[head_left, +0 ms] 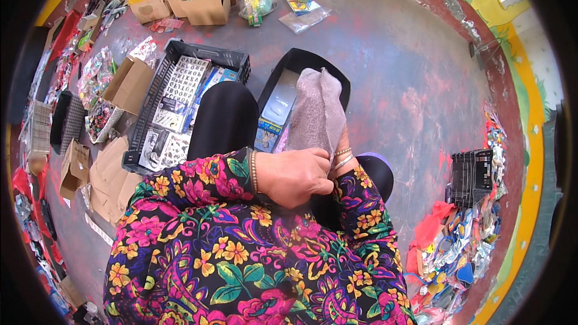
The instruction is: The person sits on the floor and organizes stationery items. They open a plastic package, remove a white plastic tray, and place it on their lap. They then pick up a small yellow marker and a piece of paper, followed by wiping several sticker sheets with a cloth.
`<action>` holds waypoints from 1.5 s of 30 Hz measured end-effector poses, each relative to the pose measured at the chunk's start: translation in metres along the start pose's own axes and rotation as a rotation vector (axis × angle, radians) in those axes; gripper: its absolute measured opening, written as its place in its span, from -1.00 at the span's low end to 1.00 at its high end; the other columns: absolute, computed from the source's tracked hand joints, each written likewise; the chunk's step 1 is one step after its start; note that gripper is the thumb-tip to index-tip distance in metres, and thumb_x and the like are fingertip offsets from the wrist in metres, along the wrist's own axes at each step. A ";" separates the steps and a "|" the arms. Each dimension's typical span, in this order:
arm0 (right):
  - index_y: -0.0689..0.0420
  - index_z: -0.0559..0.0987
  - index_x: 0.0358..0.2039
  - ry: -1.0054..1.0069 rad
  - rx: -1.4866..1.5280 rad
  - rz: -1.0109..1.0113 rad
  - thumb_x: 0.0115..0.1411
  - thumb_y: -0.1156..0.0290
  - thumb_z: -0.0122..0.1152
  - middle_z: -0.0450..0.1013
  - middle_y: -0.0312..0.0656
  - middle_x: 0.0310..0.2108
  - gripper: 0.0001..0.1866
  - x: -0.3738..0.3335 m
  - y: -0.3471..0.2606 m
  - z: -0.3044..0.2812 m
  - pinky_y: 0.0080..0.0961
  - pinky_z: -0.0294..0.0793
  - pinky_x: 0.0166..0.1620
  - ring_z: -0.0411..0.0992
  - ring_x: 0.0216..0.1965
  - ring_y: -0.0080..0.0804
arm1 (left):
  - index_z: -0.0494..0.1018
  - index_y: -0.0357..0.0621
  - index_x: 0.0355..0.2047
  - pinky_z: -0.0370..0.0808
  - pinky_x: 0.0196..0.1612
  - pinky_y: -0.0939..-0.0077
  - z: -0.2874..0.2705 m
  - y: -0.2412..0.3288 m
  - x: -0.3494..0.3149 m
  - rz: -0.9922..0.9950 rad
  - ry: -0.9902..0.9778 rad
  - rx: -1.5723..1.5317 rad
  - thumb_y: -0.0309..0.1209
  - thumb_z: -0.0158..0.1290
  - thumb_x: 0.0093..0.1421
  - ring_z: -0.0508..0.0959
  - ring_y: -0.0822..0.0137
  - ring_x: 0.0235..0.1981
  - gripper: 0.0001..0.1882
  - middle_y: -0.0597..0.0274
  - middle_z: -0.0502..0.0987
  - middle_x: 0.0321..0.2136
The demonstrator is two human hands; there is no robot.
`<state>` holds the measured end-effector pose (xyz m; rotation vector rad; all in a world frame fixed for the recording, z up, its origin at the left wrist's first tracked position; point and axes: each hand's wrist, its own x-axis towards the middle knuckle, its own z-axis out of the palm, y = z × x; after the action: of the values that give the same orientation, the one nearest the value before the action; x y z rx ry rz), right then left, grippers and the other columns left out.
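Observation:
A greyish-mauve fuzzy cloth [316, 108] stands up in a long folded shape in front of me. My left hand [295, 176] is closed, its fingers pinching the cloth's lower edge. My right hand [344, 144] is behind the cloth and against it; only the side of that hand and the wrist with bracelets show, and its fingers are hidden. Beyond and partly under the cloth is a black bin [328, 63] between my knees. It holds a clear plastic package [280, 102] and a blue printed pack [267, 135].
Left of my knee stands a black crate [133, 157] of printed sheets. Cardboard boxes [208, 9] and plastic bags [257, 3] lie at the far side. Flattened cardboard [111, 174] is at left; a black basket [471, 177] and heaped colourful items [451, 259] line the right wall.

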<state>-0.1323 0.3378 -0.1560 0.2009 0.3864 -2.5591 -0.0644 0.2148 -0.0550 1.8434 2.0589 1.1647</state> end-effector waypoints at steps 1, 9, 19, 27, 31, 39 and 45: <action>0.10 0.39 0.01 -0.077 0.000 -0.030 0.23 0.27 0.01 0.40 -0.29 -0.12 -0.64 -0.006 -0.007 -0.005 -0.52 0.42 -0.13 0.38 -0.18 -0.44 | 0.33 -0.14 -0.59 0.30 -0.07 0.29 -0.005 0.002 0.002 -0.004 -0.025 -0.001 -0.55 0.03 -0.24 0.39 0.14 -0.47 -0.86 0.23 0.34 -0.70; 0.03 0.29 0.09 -0.246 0.156 -0.328 0.24 0.04 -0.12 0.23 -0.16 0.13 -0.51 -0.002 -0.027 -0.025 -0.23 0.23 0.15 0.23 0.11 -0.23 | 0.33 -0.15 -0.57 0.30 0.03 0.17 -0.014 -0.007 -0.036 -0.177 0.006 0.101 -0.60 0.02 -0.22 0.40 0.10 -0.42 -0.85 0.15 0.36 -0.60; -0.05 0.10 0.20 -0.286 -0.007 -0.296 0.26 0.02 -0.18 0.15 0.04 0.15 -0.45 -0.010 -0.020 0.012 -0.23 0.44 -0.10 0.27 0.05 -0.10 | 0.40 -0.20 -0.23 0.44 -0.25 0.46 0.003 -0.012 -0.041 -0.452 0.366 -0.033 -0.38 0.12 0.05 0.51 0.20 -0.34 -0.72 0.09 0.48 -0.39; -0.08 0.17 0.17 0.018 -0.353 -0.228 0.24 0.14 -0.06 0.31 -0.07 0.01 -0.50 -0.006 -0.011 0.015 -0.41 0.48 -0.12 0.36 -0.05 -0.28 | 0.37 -0.27 -0.11 0.36 -0.07 0.55 0.007 -0.042 -0.007 -0.884 0.790 -1.059 -0.40 0.11 0.12 0.44 0.45 -0.18 -0.66 0.27 0.46 -0.23; 0.13 0.19 0.15 0.154 -0.308 -0.206 0.24 0.23 -0.04 0.42 -0.13 -0.18 -0.49 -0.006 -0.016 0.025 -0.46 0.48 -0.19 0.44 -0.21 -0.31 | 0.35 -0.30 -0.07 0.37 -0.07 0.56 0.008 -0.042 -0.016 -0.802 0.922 -1.107 -0.41 0.07 0.15 0.45 0.45 -0.18 -0.64 0.26 0.47 -0.20; 0.15 0.20 0.15 0.218 -0.396 -0.289 0.12 0.59 0.09 0.40 -0.27 -0.29 -0.43 -0.027 -0.049 0.005 -0.61 0.44 -0.26 0.41 -0.31 -0.56 | 0.35 -0.11 -0.31 0.42 -0.35 0.68 -0.026 -0.065 -0.055 -0.690 1.116 -0.777 -0.36 -0.13 0.28 0.45 0.57 -0.42 -0.88 0.39 0.44 -0.43; 0.03 -0.18 0.30 -0.008 -0.670 0.070 0.01 0.65 0.20 0.42 -0.22 -0.24 -0.03 -0.033 -0.020 -0.001 -0.61 0.39 -0.21 0.42 -0.32 -0.53 | 0.28 -0.14 -0.21 0.41 -0.34 0.70 -0.040 -0.073 -0.059 -0.708 1.122 -0.649 -0.37 -0.09 0.25 0.44 0.58 -0.38 -0.84 0.36 0.40 -0.37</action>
<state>-0.1151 0.3706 -0.1451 -0.0455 1.1713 -2.2164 -0.1310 0.1476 -0.0949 0.0413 1.9561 2.4358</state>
